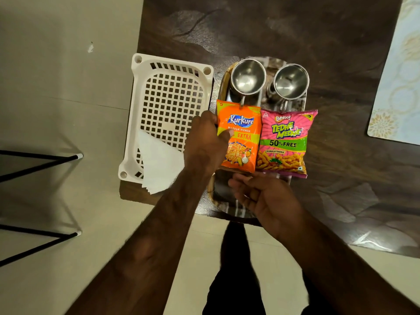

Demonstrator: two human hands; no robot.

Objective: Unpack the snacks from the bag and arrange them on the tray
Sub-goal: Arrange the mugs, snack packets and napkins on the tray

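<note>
Orange packet [238,137]: we read "Kurkure Masala Munch"; flat on the tray [223,87], left of its neighbour.
Pink packet [284,142]: "Bingo! Tedhe Medhe"; green "50% free" band; edges touching the orange one.
Left hand [206,142]: we see it pinching the orange packet's left edge, thumb on top.
Right hand [266,196]: open, palm up, just below the packets.
Steel cups [248,79]: two, behind the packets.

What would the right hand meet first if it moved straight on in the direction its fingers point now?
The right hand points up-left, over the tray. Its fingertips lie just below the orange Kurkure packet, so its lower edge would probably come first. Height above the tray is unclear.
</note>
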